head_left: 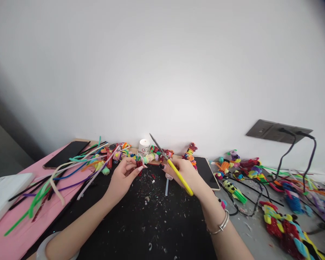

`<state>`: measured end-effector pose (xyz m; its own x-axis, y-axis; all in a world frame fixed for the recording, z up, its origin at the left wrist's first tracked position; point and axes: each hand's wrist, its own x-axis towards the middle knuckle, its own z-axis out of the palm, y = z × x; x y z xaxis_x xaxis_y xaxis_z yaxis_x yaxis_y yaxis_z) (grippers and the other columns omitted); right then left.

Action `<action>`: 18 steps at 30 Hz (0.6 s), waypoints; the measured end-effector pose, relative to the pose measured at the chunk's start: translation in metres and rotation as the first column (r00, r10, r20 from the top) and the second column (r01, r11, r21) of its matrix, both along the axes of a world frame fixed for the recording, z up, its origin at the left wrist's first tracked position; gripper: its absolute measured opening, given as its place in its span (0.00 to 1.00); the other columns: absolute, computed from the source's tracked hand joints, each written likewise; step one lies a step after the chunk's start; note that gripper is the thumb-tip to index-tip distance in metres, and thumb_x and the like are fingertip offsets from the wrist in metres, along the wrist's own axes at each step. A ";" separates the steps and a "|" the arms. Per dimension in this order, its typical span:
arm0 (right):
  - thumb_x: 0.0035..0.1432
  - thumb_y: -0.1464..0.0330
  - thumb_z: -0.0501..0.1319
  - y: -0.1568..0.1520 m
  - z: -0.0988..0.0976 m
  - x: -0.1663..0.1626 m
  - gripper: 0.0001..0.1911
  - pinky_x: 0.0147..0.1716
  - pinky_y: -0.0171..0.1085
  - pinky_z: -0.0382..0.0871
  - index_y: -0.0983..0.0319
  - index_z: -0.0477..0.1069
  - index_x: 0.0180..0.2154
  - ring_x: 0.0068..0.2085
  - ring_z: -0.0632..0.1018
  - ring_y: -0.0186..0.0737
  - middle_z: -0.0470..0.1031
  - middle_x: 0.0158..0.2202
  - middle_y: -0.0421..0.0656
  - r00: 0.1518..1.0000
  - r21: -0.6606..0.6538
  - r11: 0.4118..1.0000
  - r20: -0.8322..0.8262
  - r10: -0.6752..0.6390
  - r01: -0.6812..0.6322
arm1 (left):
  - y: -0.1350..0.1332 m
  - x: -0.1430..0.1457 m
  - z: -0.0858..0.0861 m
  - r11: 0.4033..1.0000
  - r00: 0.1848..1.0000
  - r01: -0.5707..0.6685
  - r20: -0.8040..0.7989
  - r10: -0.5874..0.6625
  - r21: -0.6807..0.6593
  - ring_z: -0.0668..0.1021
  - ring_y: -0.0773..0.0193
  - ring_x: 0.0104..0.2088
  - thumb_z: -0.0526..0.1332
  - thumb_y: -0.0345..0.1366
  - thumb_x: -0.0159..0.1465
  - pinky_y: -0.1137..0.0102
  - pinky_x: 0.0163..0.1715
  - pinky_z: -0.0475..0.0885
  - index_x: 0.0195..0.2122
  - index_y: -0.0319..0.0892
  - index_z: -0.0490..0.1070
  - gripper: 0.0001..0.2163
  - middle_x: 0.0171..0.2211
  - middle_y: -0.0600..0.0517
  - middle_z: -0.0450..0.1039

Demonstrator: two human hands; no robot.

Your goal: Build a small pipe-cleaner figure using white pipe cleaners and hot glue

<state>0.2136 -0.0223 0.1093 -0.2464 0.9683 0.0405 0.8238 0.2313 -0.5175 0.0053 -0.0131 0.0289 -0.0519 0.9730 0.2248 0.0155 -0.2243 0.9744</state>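
Note:
My left hand pinches a small dark red fuzzy piece, apparently made of pipe cleaner, between thumb and fingers. Yellow-handled scissors lie in my right hand, their grey blades pointing up and left towards the wall. Below the right fingers shows a translucent stick with a pale round end; whether the hand touches it cannot be made out. Just beyond both hands, a white paper cup stands beside several colourful pipe-cleaner figures.
Scraps litter the black mat. Loose pipe cleaners and a dark phone lie on the pink surface at left. A tablet-like device is right of my hand. Further right are fuzzy figures, cables and a wall socket.

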 end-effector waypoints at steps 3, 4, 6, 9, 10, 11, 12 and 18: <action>0.62 0.52 0.51 0.001 -0.004 -0.003 0.21 0.24 0.32 0.59 0.62 0.64 0.28 0.25 0.71 0.36 0.70 0.23 0.40 0.990 -0.034 0.996 -0.110 0.082 -0.087 | 0.002 0.001 -0.004 0.999 0.998 0.046 -0.035 -0.046 -0.004 0.77 0.63 0.31 0.62 0.40 0.57 0.71 0.31 0.67 0.33 0.44 0.59 0.11 0.23 0.58 0.71; 0.62 0.52 0.51 0.000 -0.006 -0.005 0.20 0.25 0.32 0.61 0.62 0.63 0.30 0.27 0.71 0.36 0.71 0.25 0.41 0.988 -0.034 0.993 -0.114 0.108 -0.112 | 0.002 0.000 -0.004 0.998 0.997 0.058 -0.042 -0.059 -0.009 0.77 0.62 0.32 0.62 0.40 0.57 0.71 0.31 0.67 0.33 0.44 0.59 0.11 0.24 0.58 0.71; 0.61 0.51 0.53 0.000 -0.010 -0.006 0.19 0.28 0.33 0.62 0.61 0.62 0.34 0.29 0.71 0.37 0.72 0.30 0.43 0.987 -0.030 0.989 -0.081 0.141 -0.144 | 0.002 -0.001 -0.006 0.997 0.996 0.068 -0.062 -0.069 -0.023 0.78 0.61 0.33 0.62 0.40 0.58 0.70 0.32 0.68 0.33 0.45 0.59 0.11 0.25 0.57 0.72; 0.62 0.50 0.51 0.001 -0.017 -0.006 0.20 0.30 0.34 0.63 0.62 0.63 0.36 0.30 0.71 0.38 0.72 0.32 0.44 0.989 -0.057 0.988 0.018 0.144 -0.143 | 0.001 -0.003 -0.006 0.997 0.994 0.068 -0.086 -0.072 -0.043 0.78 0.60 0.33 0.61 0.41 0.58 0.69 0.33 0.69 0.33 0.45 0.60 0.11 0.26 0.56 0.73; 0.62 0.50 0.50 0.002 -0.019 -0.007 0.21 0.30 0.34 0.62 0.62 0.64 0.35 0.30 0.72 0.38 0.72 0.32 0.44 0.989 -0.064 0.989 0.055 0.136 -0.133 | 0.001 -0.004 -0.007 0.996 0.994 0.068 -0.087 -0.072 -0.050 0.78 0.60 0.34 0.61 0.41 0.58 0.69 0.34 0.69 0.34 0.44 0.60 0.11 0.26 0.56 0.73; 0.62 0.50 0.50 0.002 -0.020 -0.008 0.22 0.30 0.35 0.62 0.62 0.65 0.34 0.31 0.72 0.39 0.72 0.32 0.45 0.988 -0.060 0.991 0.093 0.124 -0.119 | 0.001 -0.004 -0.007 0.996 0.994 0.064 -0.088 -0.069 -0.055 0.78 0.61 0.33 0.61 0.41 0.58 0.69 0.34 0.69 0.34 0.44 0.60 0.11 0.26 0.56 0.72; 0.62 0.49 0.50 0.002 -0.021 -0.008 0.23 0.30 0.35 0.61 0.62 0.66 0.33 0.31 0.73 0.40 0.72 0.32 0.46 0.985 -0.053 0.993 0.132 0.112 -0.105 | 0.001 -0.005 -0.007 0.996 0.994 0.060 -0.090 -0.065 -0.062 0.78 0.61 0.33 0.62 0.41 0.58 0.69 0.34 0.69 0.34 0.44 0.60 0.11 0.26 0.57 0.72; 0.54 0.47 0.57 -0.001 -0.024 -0.017 0.23 0.24 0.34 0.56 0.61 0.69 0.31 0.29 0.74 0.42 0.74 0.29 0.44 0.947 -0.043 0.996 0.310 0.084 -0.074 | 0.004 -0.012 -0.009 0.997 0.993 0.032 -0.107 -0.040 -0.071 0.77 0.61 0.35 0.62 0.41 0.58 0.68 0.37 0.69 0.34 0.44 0.61 0.10 0.29 0.55 0.73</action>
<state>0.1964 -0.0237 0.0854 -0.3180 0.9448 -0.0793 0.9247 0.2906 -0.2458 -0.0063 -0.0090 0.0202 0.0047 0.9872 0.1594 0.1153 -0.1589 0.9805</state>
